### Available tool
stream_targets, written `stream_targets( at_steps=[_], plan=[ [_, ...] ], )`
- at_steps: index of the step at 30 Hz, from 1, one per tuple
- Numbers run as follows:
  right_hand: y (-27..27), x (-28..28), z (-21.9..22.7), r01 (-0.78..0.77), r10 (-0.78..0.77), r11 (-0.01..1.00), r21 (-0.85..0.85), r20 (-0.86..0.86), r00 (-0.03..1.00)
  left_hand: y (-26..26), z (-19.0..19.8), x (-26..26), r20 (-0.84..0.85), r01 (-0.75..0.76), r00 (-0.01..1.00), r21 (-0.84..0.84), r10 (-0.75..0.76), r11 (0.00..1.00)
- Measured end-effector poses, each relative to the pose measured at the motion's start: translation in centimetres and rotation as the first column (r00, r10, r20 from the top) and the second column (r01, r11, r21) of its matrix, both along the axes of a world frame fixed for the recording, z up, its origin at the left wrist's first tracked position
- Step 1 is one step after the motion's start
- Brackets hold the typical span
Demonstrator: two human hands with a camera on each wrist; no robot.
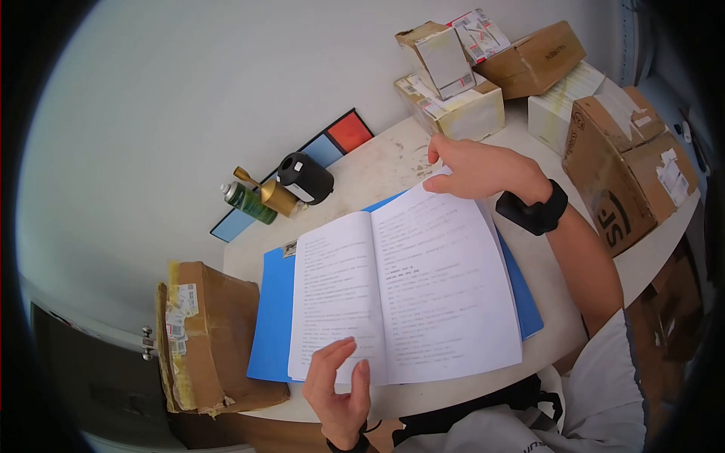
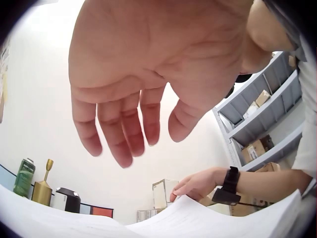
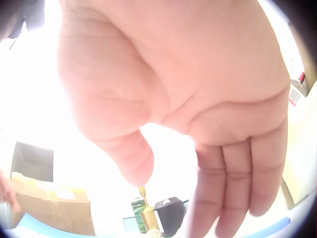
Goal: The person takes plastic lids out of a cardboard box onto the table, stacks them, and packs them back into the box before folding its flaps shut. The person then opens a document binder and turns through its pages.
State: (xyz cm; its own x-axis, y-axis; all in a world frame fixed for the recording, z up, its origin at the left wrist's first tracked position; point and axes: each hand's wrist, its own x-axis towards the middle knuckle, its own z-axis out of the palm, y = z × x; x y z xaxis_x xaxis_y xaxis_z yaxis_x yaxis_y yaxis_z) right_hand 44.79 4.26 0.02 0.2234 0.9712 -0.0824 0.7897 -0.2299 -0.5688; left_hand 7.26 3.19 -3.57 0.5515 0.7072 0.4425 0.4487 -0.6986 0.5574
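A printed book (image 1: 445, 287) of white pages lies open on a blue folder (image 1: 272, 317) with a metal clip. My right hand (image 1: 487, 170) is at the top corner of the right-hand page, its thumb overlapping the paper there. In the right wrist view the fingers (image 3: 233, 183) of that hand extend, with a gap between them and the thumb. The page edge lifts towards this hand in the left wrist view. Over the bottom of the left-hand page hovers my left hand (image 1: 336, 389), fingers loosely bent and thumb apart, holding nothing. Each wrist wears a black strap.
At the back wall stand a green bottle (image 1: 249, 202), a gold-coloured vessel (image 1: 278, 198) and a black cylinder (image 1: 306, 179), before a blue and red panel (image 1: 351, 132). A worn carton (image 1: 226, 332) is on the left. Several boxes (image 1: 468, 109) fill the table's right back; a large carton (image 1: 615, 170) stands right.
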Motion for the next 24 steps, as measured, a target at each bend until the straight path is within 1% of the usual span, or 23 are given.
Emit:
stream_targets(
  at_steps=[1,2,3,4,5,6,7,8,9,10,11,12,13,14,15,17,18,19,20,21,22,23,24],
  plan=[
    [0.1,0.7,0.3,0.016,-0.038,0.993,-0.115,-0.187,0.982,-1.0,0.4,0.8,-0.012,0.123,0.992,-0.130,-0.125,0.984],
    [0.2,1.5,0.5,0.009,-0.093,0.973,-0.230,-0.360,0.928,-1.9,0.5,1.2,-0.020,0.269,0.958,-0.270,-0.285,0.925],
    [0.5,2.8,-0.6,0.004,-0.088,0.973,-0.230,-0.356,0.930,-2.7,0.8,1.0,-0.056,0.390,0.876,-0.506,-0.480,0.769],
    [1.1,4.7,-2.8,-0.384,0.161,0.874,-0.298,-0.568,0.807,-2.7,0.5,2.3,0.033,0.694,0.669,-0.385,-0.743,0.608],
    [1.6,5.2,-3.9,-0.718,0.318,0.646,-0.260,-0.763,0.563,-3.6,0.3,2.9,-0.011,0.755,0.554,-0.415,-0.833,0.508],
    [1.7,4.7,-5.6,-0.760,0.351,0.637,-0.130,-0.829,0.436,-4.6,0.2,3.9,0.044,0.806,0.448,-0.451,-0.893,0.382],
    [2.4,3.2,-7.1,-0.835,0.372,0.550,-0.014,-0.891,0.260,-5.5,-0.3,5.1,0.046,0.809,0.444,-0.449,-0.895,0.379],
    [2.7,0.7,-5.9,-0.900,0.433,0.433,0.042,-0.886,0.167,-6.3,-0.8,6.1,0.071,0.861,0.435,-0.325,-0.898,0.391],
    [2.6,-1.9,-5.7,-0.900,0.544,0.414,0.138,-0.830,0.123,-6.7,-0.9,6.8,0.094,0.895,0.423,-0.199,-0.901,0.399],
    [2.8,-4.4,-5.4,-0.901,0.622,0.387,0.196,-0.777,0.098,-6.7,-0.4,7.4,-0.019,0.869,0.474,-0.152,-0.880,0.471],
    [2.5,-6.6,-4.6,-0.903,0.679,0.386,0.191,-0.721,0.138,-6.6,-0.6,7.3,-0.026,0.869,0.471,-0.156,-0.882,0.469],
    [2.8,-8.4,-4.8,-0.919,0.777,0.344,0.192,-0.608,0.164,-6.2,-1.0,7.2,-0.143,0.785,0.589,-0.132,-0.796,0.605],
    [2.5,-9.4,-4.7,-0.918,0.781,0.343,0.199,-0.603,0.161,-5.8,-1.6,7.0,-0.252,0.685,0.688,-0.086,-0.681,0.724],
    [2.1,-10.0,-4.3,-0.923,0.815,0.385,0.014,-0.473,0.333,-5.0,-2.8,6.0,-0.346,0.637,0.705,-0.077,-0.619,0.767],
    [1.8,-10.3,-4.1,-0.881,0.826,0.444,-0.164,-0.306,0.473,-4.2,-2.6,5.9,-0.348,0.638,0.704,-0.074,-0.619,0.766],
    [2.7,-8.4,-5.4,-0.797,0.760,0.573,-0.192,-0.239,0.604,-2.7,-1.9,6.1,-0.279,0.481,0.825,-0.110,-0.492,0.870],
    [3.4,-6.7,-6.2,-0.749,0.715,0.635,-0.190,-0.223,0.663,-2.1,-2.1,6.0,-0.330,0.447,0.827,-0.103,-0.454,0.889],
    [3.5,-4.6,-6.9,-0.632,0.606,0.764,-0.129,-0.191,0.772,-1.7,-2.5,5.7,-0.328,0.443,0.830,-0.101,-0.450,0.891],
    [3.7,-2.3,-8.1,-0.540,0.537,0.840,-0.056,-0.067,0.841,-1.5,-3.0,5.3,-0.408,0.426,0.807,-0.098,-0.427,0.899],
    [3.7,0.0,-8.2,-0.449,0.441,0.889,-0.086,-0.094,0.892,-1.4,-3.2,5.0,-0.485,0.411,0.777,-0.095,-0.402,0.907],
    [3.5,2.1,-8.2,-0.351,0.338,0.929,-0.118,-0.116,0.934,-1.6,-3.0,5.0,-0.482,0.410,0.779,-0.092,-0.401,0.907],
    [3.6,4.0,-9.4,-0.352,0.339,0.929,-0.117,-0.113,0.934,-2.0,-2.7,5.1,-0.498,0.420,0.761,-0.110,-0.416,0.901],
    [4.0,5.6,-11.2,-0.317,0.314,0.945,-0.086,-0.051,0.948,-2.2,-2.5,5.0,-0.514,0.427,0.743,-0.128,-0.428,0.895]
  ],
)
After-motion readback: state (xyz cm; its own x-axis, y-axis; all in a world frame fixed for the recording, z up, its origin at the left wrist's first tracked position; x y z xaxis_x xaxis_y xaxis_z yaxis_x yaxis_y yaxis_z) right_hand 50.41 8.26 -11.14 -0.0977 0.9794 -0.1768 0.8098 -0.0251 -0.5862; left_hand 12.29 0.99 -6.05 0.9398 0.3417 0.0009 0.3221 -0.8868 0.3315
